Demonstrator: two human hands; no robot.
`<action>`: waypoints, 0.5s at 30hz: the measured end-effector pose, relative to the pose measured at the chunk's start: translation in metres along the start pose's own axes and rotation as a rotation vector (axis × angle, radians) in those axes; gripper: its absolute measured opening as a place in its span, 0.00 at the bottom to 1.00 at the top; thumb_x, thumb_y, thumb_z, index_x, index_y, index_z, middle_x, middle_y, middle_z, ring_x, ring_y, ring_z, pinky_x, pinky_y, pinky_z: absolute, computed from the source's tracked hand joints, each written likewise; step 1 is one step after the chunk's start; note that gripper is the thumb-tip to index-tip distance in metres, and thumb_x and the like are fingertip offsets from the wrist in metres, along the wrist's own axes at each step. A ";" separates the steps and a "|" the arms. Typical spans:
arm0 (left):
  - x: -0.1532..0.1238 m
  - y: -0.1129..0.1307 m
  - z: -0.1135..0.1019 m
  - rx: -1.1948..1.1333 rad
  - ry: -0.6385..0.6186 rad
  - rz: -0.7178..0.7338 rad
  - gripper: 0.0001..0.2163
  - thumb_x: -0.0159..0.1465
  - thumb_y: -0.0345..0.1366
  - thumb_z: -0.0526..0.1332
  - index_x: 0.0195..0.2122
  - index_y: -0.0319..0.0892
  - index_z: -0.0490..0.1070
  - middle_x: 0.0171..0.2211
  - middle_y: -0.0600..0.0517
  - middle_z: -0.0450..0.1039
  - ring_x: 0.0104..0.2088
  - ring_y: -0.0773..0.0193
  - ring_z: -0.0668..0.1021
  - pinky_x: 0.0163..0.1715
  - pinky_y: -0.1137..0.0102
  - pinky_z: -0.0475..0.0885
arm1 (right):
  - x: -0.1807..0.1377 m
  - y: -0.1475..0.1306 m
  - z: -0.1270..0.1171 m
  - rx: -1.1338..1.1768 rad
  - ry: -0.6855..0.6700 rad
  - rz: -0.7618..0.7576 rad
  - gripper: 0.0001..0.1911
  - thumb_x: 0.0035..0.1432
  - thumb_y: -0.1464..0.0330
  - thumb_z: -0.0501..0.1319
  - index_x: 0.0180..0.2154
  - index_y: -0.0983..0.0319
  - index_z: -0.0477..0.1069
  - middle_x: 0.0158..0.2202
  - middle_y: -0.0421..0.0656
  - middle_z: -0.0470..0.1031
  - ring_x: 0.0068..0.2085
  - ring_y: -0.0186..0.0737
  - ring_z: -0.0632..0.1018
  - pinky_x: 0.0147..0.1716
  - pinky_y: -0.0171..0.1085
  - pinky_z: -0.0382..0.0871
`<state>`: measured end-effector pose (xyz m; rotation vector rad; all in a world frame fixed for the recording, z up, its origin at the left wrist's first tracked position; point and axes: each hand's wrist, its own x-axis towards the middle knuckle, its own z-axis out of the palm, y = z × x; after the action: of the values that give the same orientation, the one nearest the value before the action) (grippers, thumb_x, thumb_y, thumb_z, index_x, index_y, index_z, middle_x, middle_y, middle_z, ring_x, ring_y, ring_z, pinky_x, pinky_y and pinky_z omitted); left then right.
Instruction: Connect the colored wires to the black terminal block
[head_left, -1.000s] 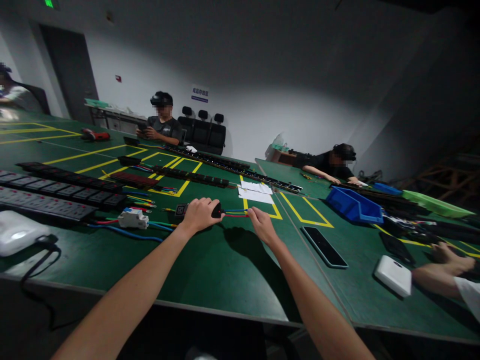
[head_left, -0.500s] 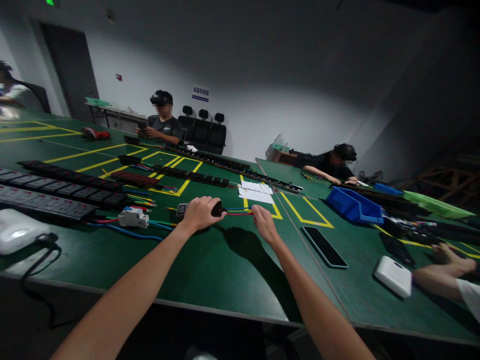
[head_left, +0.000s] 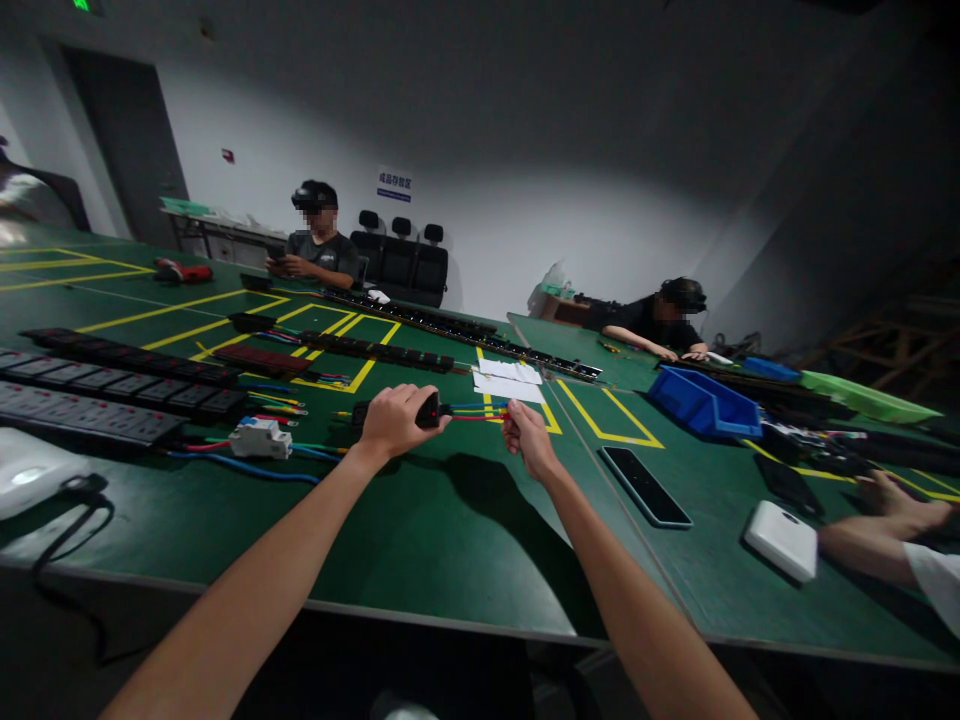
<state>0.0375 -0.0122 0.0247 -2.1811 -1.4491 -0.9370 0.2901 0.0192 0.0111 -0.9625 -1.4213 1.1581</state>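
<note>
My left hand (head_left: 394,420) is closed round a small black module (head_left: 430,409) held just above the green table (head_left: 420,540). Short red, blue and yellow wires (head_left: 474,412) run from the module toward my right hand (head_left: 527,440). That hand pinches the wire ends, fingers pressed together. Both forearms reach out over the table's near edge.
Long black power strips (head_left: 97,385) lie at the left with a white circuit breaker (head_left: 259,438) and loose coloured wires. White papers (head_left: 507,381), a dark phone (head_left: 645,487), a blue bin (head_left: 705,402) and a white box (head_left: 780,540) lie to the right. Another person's arm (head_left: 885,535) rests at far right; two people sit beyond.
Both hands have lifted slightly off the table with the module and wires. The view has shifted a little.
</note>
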 end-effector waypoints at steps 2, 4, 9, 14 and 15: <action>0.000 -0.001 0.000 0.029 -0.028 0.012 0.25 0.66 0.57 0.54 0.51 0.41 0.72 0.40 0.44 0.77 0.41 0.53 0.77 0.42 0.61 0.69 | 0.000 0.003 -0.001 -0.100 0.007 -0.054 0.28 0.57 0.40 0.56 0.26 0.57 0.58 0.19 0.34 0.57 0.18 0.31 0.57 0.14 0.33 0.50; -0.001 -0.002 0.000 0.048 -0.051 0.013 0.24 0.66 0.56 0.54 0.51 0.43 0.72 0.40 0.44 0.77 0.42 0.53 0.77 0.42 0.61 0.68 | 0.000 0.006 -0.001 -0.223 0.017 -0.135 0.28 0.59 0.40 0.53 0.26 0.57 0.58 0.19 0.35 0.58 0.19 0.33 0.59 0.17 0.34 0.52; -0.002 -0.002 0.002 0.045 -0.106 -0.001 0.22 0.65 0.55 0.56 0.50 0.43 0.72 0.41 0.45 0.77 0.42 0.53 0.77 0.42 0.61 0.68 | -0.002 0.008 -0.002 -0.507 0.057 -0.300 0.28 0.66 0.44 0.46 0.25 0.58 0.58 0.21 0.37 0.60 0.24 0.36 0.63 0.24 0.36 0.54; -0.004 -0.002 0.006 0.041 -0.188 0.009 0.22 0.64 0.56 0.56 0.48 0.45 0.73 0.40 0.47 0.78 0.41 0.53 0.78 0.41 0.63 0.69 | -0.003 0.008 -0.002 -0.636 0.029 -0.333 0.25 0.69 0.49 0.45 0.25 0.58 0.58 0.21 0.37 0.59 0.25 0.36 0.63 0.26 0.36 0.52; -0.004 -0.002 0.006 0.037 -0.196 0.012 0.22 0.64 0.56 0.56 0.48 0.45 0.73 0.40 0.46 0.78 0.41 0.53 0.78 0.41 0.62 0.69 | -0.003 0.009 -0.003 -0.649 0.015 -0.331 0.25 0.69 0.50 0.45 0.25 0.58 0.58 0.21 0.37 0.59 0.25 0.36 0.63 0.27 0.36 0.52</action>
<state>0.0369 -0.0102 0.0176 -2.3054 -1.5247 -0.7021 0.2931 0.0185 0.0019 -1.1046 -1.9073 0.4402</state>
